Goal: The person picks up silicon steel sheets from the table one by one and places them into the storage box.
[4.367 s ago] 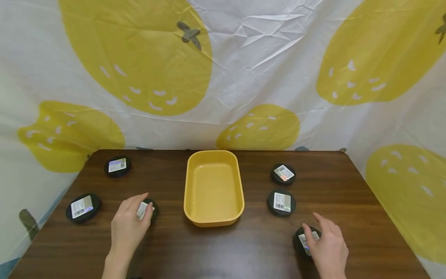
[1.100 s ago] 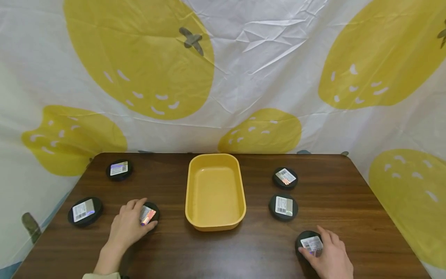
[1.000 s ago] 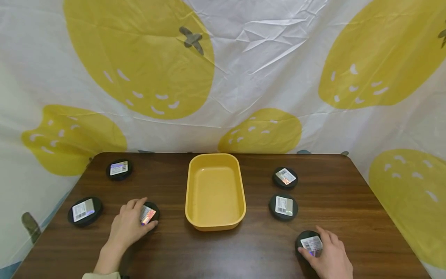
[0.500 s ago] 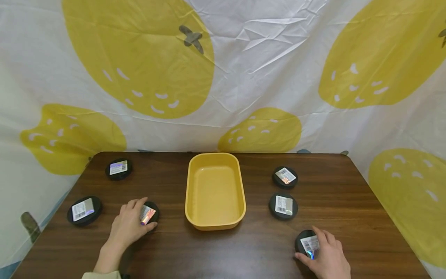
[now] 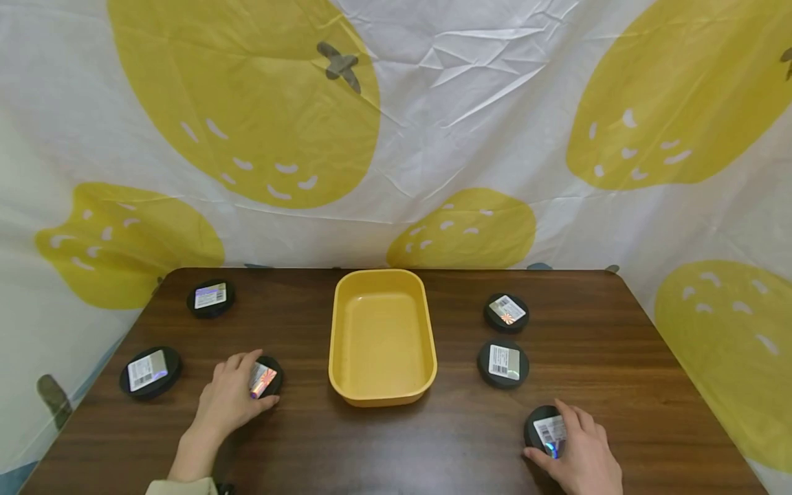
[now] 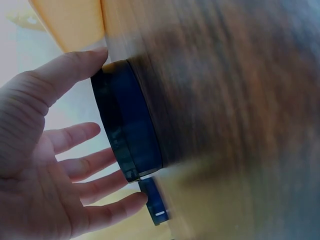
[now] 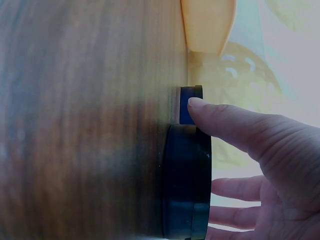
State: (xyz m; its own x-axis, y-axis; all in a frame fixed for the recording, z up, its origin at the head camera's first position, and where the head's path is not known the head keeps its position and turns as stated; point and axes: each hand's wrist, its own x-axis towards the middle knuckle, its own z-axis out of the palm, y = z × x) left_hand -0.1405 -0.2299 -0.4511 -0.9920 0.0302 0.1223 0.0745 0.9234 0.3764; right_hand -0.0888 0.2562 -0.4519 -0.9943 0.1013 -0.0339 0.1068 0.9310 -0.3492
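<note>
My left hand [image 5: 227, 395] reaches over a flat round black container [image 5: 271, 379] with a shiny label, left of the yellow tray. In the left wrist view, its thumb tip lies at the lid's edge and the fingers stretch loosely behind the dark container [image 6: 131, 117]. My right hand [image 5: 584, 450] is at another such container [image 5: 540, 418] at the front right, thumb on the near side and fingers on the far right. In the right wrist view, the thumb extends past the container [image 7: 187, 180] and the fingers are fairly straight. Both containers lie flat on the table.
A yellow rectangular tray [image 5: 335, 344] stands mid-table. Two more black containers, one at the back [image 5: 210, 311] and one in front [image 5: 151, 390], lie left. Another two, a rear one [image 5: 506, 326] and a nearer one [image 5: 502, 382], lie right. A lemon-print cloth [image 5: 470, 151] hangs behind the wooden table [image 5: 396, 454].
Since the earliest frame, both hands have settled lower around their containers, the left thumb spreading away from its fingers. Over the last second, the right hand shifted slightly left; the left hand stayed almost still.
</note>
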